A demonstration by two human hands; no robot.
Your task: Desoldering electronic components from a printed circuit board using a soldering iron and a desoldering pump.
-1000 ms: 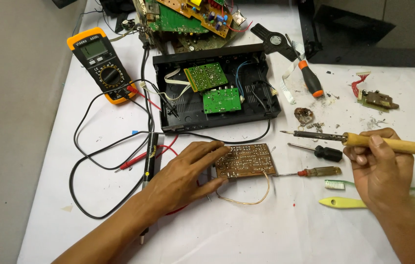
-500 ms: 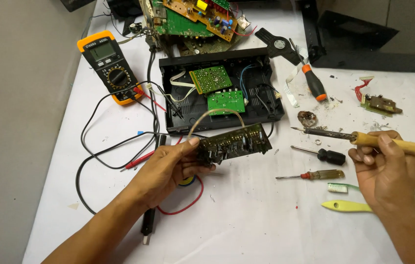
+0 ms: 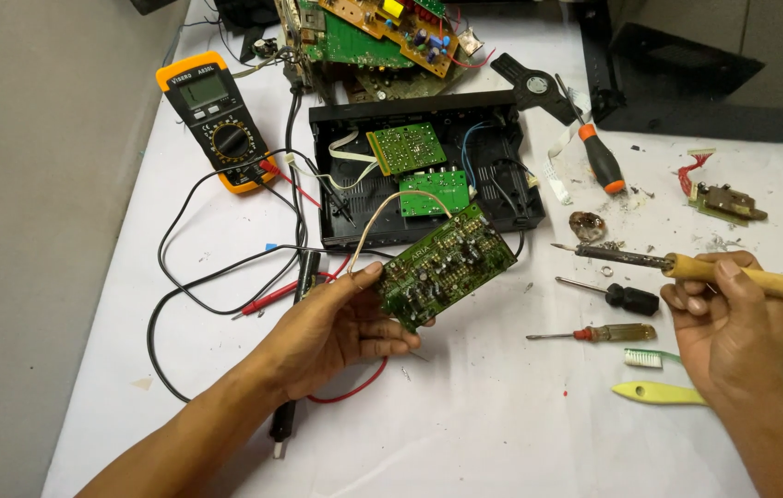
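My left hand (image 3: 340, 323) grips a green circuit board (image 3: 447, 266) by its lower left corner and holds it tilted above the table, component side up, with a thin white wire arching from its top. My right hand (image 3: 733, 318) holds a soldering iron (image 3: 687, 267) by its wooden handle, the metal tip pointing left, low over the table and apart from the board. An open black device case (image 3: 336, 175) with two smaller green boards inside lies just behind the held board.
A yellow multimeter (image 3: 216, 120) with red and black leads sits at the back left. Screwdrivers (image 3: 608, 295), a brush and a yellow pry tool (image 3: 659, 394) lie by my right hand. More circuit boards (image 3: 382, 32) are piled at the back, with a black housing (image 3: 687, 83) at the back right.
My left hand lifted the board off the table, turned it from its brown solder side to its component side and tilted it up. The right hand with the iron stayed roughly in place.
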